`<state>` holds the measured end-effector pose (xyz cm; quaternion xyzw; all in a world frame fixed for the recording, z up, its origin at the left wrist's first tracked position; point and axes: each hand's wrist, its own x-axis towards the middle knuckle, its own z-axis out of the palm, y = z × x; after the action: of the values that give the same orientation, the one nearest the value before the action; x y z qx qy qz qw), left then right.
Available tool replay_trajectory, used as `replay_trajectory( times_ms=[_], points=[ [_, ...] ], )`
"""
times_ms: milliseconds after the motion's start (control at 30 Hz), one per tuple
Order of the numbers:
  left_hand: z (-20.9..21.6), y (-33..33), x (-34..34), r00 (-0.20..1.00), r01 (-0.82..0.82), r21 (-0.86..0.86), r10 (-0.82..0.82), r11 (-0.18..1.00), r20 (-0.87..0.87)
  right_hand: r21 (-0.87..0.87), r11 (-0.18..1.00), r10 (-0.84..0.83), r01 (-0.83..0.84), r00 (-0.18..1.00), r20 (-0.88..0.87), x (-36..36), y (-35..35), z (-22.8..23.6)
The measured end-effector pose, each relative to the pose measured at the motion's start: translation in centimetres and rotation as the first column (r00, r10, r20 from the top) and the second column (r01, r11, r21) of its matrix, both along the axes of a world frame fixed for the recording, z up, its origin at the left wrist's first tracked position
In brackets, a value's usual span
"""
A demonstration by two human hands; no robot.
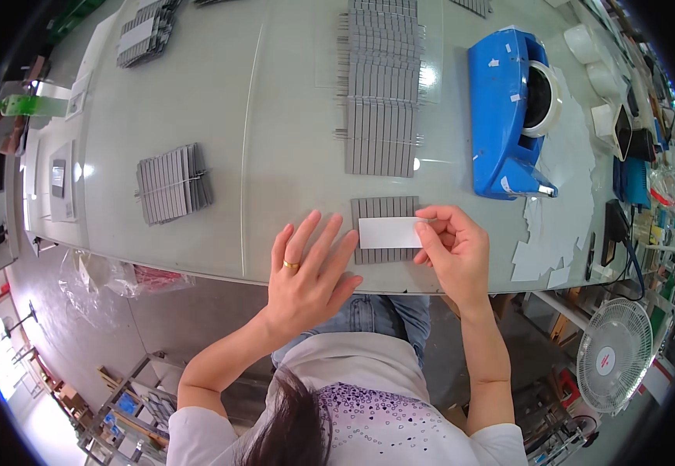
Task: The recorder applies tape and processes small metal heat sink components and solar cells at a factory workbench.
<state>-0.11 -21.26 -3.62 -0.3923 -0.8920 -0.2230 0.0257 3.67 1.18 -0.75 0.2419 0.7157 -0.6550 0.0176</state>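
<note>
In front of me, close to the table's near edge, lies a ribbed grey panel of narrow strips [384,206]. A white rectangular strip of paper or tape [389,232] lies across its middle. My right hand [455,248] pinches the right end of this white strip between thumb and fingers. Just left of the panel, my left hand [313,268] is spread with its fingers stretched out, holding nothing. Beyond the panel, a long row of similar grey panels [381,140] overlaps away from me.
A blue tape dispenser [499,116] with a white roll stands to the right, beside torn white sheets [555,225]. Stacked grey panels [173,185] lie left, with another bundle [148,33] farther back. A fan [614,356] is at the lower right.
</note>
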Motion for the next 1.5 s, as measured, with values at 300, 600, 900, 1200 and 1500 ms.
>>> replay_trajectory(
  times_ms=[300, 600, 900, 1200, 1500],
  points=[
    [0.8, -0.2, 0.1, 0.995, 0.017, -0.046, -0.012, 0.999, 0.103, 0.036, 0.999, 0.010, -0.011, 1.000, 0.016, -0.5, -0.4, 0.0],
    [0.7, -0.3, 0.0, 0.994, 0.033, -0.031, -0.029, 0.999, 0.109, 0.002, 0.998, -0.059, 0.059, 0.998, -0.006, 0.4, 0.7, 0.6],
    [1.1, -0.4, 0.1, 0.992, 0.042, -0.073, -0.033, 0.996, 0.119, 0.045, 0.995, -0.090, 0.091, 0.996, -0.023, 1.8, 1.9, 0.7],
    [1.8, -0.6, 0.1, 0.976, 0.043, -0.121, -0.016, 0.992, 0.215, 0.036, 0.999, 0.012, -0.010, 0.999, -0.033, -0.3, -0.1, 0.2],
    [1.7, -0.5, 0.1, 0.977, 0.051, -0.132, -0.022, 0.990, 0.212, 0.036, 0.999, 0.020, -0.018, 0.999, -0.039, -0.4, -0.2, 0.0]
  ],
)
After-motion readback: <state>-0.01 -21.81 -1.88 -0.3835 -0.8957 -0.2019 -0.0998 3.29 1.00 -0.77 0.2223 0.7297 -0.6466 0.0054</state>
